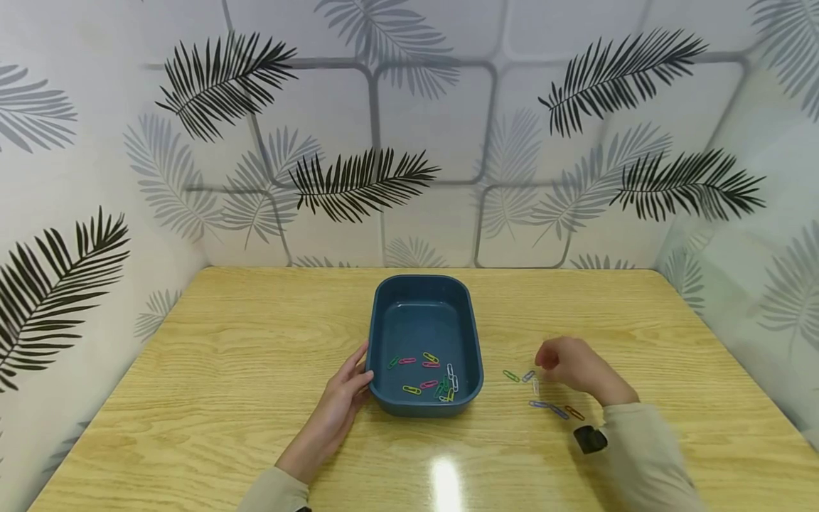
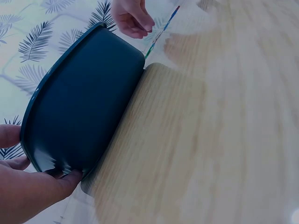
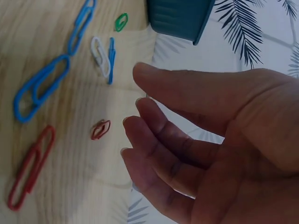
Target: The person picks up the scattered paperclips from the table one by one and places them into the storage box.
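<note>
My left hand [image 1: 335,409] grips the left side of a blue tray [image 1: 425,410] near its front corner, the thumb at the rim. Several coloured paper clips [image 1: 429,384] lie scattered in the tray's nearer half. To the right, my right hand [image 1: 579,368] hovers close over the table with fingers loosely bent. Its thumb and fingers are apart with nothing between them in the right wrist view. A small red paper clip [image 3: 100,129] lies just beyond those fingertips. Around it are a green clip [image 1: 511,375], a white clip [image 1: 536,387], blue clips [image 1: 559,412] and an orange-red clip [image 1: 575,412].
The wooden table [image 1: 256,341] carries the tray and loose clips. Behind it and at both sides stands a pale wall covering [image 1: 435,227] with a leaf pattern. A dark band [image 1: 590,439] is worn at the right wrist.
</note>
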Demonstrator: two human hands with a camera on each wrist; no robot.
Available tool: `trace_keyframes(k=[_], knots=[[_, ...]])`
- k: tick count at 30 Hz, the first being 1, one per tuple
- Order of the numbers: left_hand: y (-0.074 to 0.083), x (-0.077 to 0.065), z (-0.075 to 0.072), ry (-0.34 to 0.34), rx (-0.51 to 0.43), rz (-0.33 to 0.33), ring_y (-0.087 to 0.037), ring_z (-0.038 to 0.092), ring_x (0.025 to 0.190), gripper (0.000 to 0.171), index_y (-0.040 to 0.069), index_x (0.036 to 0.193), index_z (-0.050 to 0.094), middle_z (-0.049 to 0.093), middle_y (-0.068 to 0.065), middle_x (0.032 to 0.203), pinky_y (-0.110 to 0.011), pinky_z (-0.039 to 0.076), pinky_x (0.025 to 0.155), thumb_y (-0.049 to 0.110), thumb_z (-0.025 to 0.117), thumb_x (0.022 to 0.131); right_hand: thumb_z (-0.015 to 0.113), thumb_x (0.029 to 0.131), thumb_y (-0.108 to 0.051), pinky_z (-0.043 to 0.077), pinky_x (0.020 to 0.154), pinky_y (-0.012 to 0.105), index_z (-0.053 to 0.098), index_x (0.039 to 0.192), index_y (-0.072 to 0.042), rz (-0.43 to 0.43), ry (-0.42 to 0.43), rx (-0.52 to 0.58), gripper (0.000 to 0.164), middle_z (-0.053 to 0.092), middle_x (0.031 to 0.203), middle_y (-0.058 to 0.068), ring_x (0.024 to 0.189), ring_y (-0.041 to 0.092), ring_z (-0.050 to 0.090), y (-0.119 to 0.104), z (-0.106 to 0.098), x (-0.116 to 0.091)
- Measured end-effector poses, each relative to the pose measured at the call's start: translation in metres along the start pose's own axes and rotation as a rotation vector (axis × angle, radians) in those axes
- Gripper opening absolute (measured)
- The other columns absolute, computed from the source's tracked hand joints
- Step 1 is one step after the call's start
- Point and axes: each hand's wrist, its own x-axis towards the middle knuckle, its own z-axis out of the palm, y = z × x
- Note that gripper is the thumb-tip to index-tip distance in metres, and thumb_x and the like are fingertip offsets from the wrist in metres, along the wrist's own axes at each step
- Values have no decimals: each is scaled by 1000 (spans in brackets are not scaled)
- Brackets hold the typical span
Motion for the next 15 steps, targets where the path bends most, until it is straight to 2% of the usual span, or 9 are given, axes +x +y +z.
trace_keyframes(k=[6, 15], knots=[[0, 0, 0, -2, -7, 2, -36, 32, 137, 59, 8, 155, 19, 28, -26, 152, -45, 28, 109, 7, 41, 100, 74, 73, -2, 47, 65, 39, 67, 84, -2, 45, -43, 24, 12, 62, 80, 2, 72, 18, 53, -3, 7, -1], [0, 0, 0, -17, -19, 4, -36, 29, 138, 60, 8, 155, 18, 23, -24, 154, -47, 26, 110, 7, 41, 101, 78, 73, -5, 50, 66, 40, 67, 82, -2, 99, -73, 9, 15, 63, 81, 3, 74, 20, 57, -4, 11, 1]])
